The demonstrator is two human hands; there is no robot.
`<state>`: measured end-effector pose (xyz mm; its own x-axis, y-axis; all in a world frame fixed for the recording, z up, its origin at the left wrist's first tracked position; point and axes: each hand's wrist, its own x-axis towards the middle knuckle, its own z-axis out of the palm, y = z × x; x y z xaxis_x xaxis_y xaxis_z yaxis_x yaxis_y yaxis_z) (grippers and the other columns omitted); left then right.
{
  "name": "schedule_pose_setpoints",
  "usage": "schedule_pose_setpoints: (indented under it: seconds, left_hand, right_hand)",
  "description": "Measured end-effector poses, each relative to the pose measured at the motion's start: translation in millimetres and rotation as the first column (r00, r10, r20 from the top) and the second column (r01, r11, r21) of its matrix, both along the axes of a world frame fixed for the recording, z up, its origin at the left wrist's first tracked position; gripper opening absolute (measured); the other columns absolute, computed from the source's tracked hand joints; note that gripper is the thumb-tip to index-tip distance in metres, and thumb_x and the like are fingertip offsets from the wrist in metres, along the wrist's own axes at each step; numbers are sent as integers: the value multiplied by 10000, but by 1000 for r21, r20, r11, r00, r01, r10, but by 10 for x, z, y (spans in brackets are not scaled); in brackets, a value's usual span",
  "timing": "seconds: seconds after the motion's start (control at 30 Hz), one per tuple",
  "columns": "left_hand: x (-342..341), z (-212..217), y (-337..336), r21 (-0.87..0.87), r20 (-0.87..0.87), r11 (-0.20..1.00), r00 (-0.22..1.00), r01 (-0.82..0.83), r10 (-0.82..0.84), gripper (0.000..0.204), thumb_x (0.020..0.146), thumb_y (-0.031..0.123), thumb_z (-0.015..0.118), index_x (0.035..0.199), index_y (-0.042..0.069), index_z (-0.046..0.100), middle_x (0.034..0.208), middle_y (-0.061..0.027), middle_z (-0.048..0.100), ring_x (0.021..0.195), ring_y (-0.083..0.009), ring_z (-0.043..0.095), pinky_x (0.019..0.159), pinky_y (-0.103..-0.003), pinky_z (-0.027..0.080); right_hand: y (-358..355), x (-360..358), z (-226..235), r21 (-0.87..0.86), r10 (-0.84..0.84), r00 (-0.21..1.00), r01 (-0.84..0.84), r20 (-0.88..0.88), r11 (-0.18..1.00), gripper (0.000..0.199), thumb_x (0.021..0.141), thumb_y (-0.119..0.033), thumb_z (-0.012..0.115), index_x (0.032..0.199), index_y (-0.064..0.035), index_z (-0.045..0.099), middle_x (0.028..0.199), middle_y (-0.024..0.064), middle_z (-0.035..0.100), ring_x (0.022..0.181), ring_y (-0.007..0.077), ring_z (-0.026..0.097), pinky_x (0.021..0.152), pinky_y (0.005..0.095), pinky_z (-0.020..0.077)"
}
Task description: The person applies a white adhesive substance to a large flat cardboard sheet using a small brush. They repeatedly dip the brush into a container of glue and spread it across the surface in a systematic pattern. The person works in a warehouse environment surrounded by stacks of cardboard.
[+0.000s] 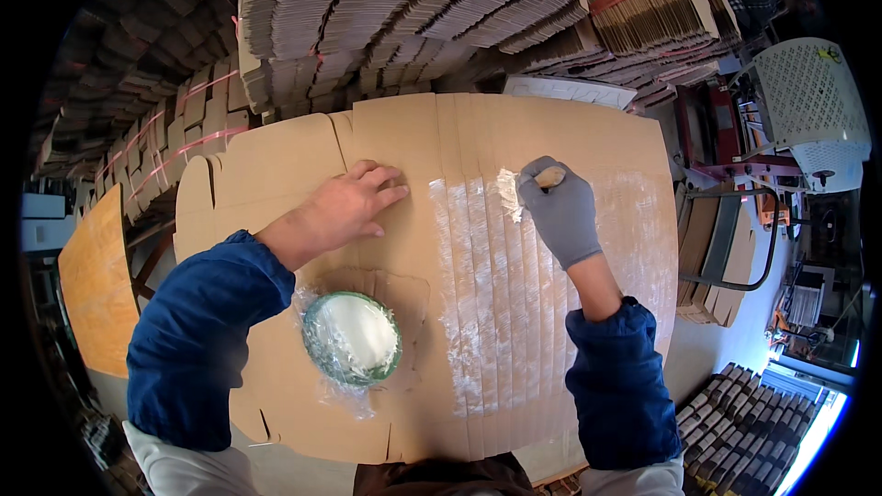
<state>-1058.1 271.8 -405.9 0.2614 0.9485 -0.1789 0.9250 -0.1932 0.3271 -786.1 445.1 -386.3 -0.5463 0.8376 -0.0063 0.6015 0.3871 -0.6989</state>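
My right hand (559, 211), in a grey glove, is closed around the wooden handle (550, 177) of a brush. White paste surrounds its bristle end (509, 195), which presses on a row of overlapping cardboard edges (501, 312) smeared with white streaks. Bare and with fingers spread, my left hand (354, 204) rests on the plain brown cardboard (395, 133) left of the row. Nearer to me, a green-rimmed bowl (399, 349) lined with clear plastic holds white paste (354, 329). It stands on a smaller, stained cardboard piece (418, 312).
Tall stacks of flat cardboard (413, 0), some bound with pink straps, rise behind the work surface. A wooden board (96, 285) leans at the left. On the right are a white perforated basket (813, 92), a black-handled cart (730, 239) and more stacked cardboard (749, 427).
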Motion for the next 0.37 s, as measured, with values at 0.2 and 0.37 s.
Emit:
schedule_pose_setpoints:
  seconds: [0.2,0.37]
  left_hand:
    - [15,27,6,-28,-54,999,998,16,-18,689,781,276,787,1398,108,531,1449,-102,450,1333,-303,423,1073,-371,455]
    - [11,34,17,-85,-52,996,999,7,-12,682,793,292,779,1404,118,529,1472,-112,428,1356,-309,398,1081,-369,451]
  right_hand:
    - [-57,-30,-41,-18,-3,999,3,43,1000,126,888,-197,633,864,-74,648,848,159,673,762,348,653,682,420,524]
    - [-244,-194,41,-80,56,998,-57,-21,995,126,889,-205,633,913,-82,648,856,162,676,794,341,666,716,431,532]
